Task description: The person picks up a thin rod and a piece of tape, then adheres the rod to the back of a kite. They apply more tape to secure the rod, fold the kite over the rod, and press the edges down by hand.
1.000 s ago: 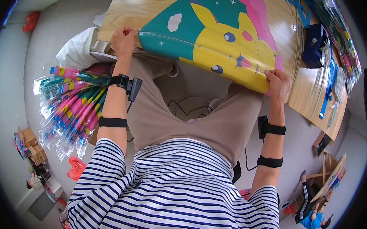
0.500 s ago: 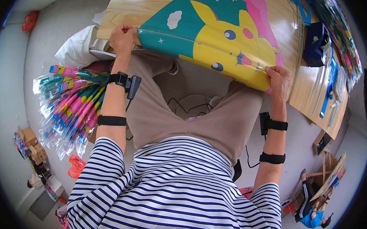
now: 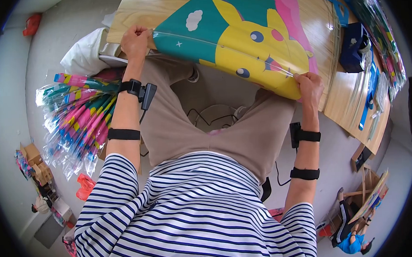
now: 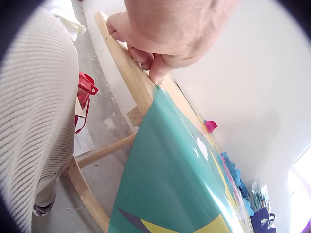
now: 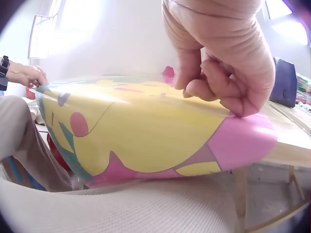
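A glossy printed plastic sheet (image 3: pixel 239 45), teal with a yellow cartoon figure and a pink border, lies over the near table edge, its near part curving down toward the lap. A thin straight line crosses it from one hand to the other. My left hand (image 3: pixel 135 43) pinches the pointed teal corner between thumb and finger; in the left wrist view the thumb tip (image 4: pixel 156 77) is right at that corner. With curled fingers, my right hand (image 3: pixel 310 88) pinches the sheet at the line's other end, over the yellow part. The right wrist view shows the fingertips (image 5: pixel 194 90) close together on it.
Folded printed pieces in clear bags (image 3: pixel 82 116) fan out at my left. On the wooden table (image 3: pixel 354 109) at right are a dark blue box (image 3: pixel 352 51), thin rods and blue strips (image 3: pixel 366 111). More bagged pieces (image 3: pixel 386 49) lie beyond. Another person (image 3: pixel 354 241) sits far right.
Both hands keep their hold on the sheet. The right hand has risen slightly in the view, and the sheet has shifted a little with the hands.
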Available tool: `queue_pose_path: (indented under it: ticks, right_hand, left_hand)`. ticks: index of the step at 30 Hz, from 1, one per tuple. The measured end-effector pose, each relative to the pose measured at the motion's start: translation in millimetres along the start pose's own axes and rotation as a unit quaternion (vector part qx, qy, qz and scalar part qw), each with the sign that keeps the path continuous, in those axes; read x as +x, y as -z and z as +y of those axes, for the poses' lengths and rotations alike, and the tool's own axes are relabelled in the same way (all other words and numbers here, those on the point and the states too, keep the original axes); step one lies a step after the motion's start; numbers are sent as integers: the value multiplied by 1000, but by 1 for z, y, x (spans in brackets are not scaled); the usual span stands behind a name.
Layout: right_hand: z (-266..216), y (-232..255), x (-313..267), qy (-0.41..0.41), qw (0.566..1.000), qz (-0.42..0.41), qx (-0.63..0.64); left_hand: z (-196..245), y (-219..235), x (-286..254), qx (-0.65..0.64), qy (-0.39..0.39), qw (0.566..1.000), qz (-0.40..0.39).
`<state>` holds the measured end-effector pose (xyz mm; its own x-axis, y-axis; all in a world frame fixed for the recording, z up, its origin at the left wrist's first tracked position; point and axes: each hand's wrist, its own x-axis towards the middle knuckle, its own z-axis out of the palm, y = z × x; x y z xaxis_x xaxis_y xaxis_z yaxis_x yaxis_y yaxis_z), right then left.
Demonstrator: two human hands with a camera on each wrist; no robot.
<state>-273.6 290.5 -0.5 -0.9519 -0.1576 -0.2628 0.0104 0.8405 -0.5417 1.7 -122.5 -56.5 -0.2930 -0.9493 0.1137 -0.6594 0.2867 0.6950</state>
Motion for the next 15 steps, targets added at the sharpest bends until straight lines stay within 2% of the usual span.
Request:
queue_pose_path:
  ticks: [8, 15]
  right_hand:
    - [10, -4, 11, 25, 999, -12, -33]
    - [14, -5, 13, 36, 998, -43, -15]
  left_hand:
    - [-2, 0, 2, -8, -6, 1000, -2]
    - [8, 2, -3, -11, -5, 1000, 2]
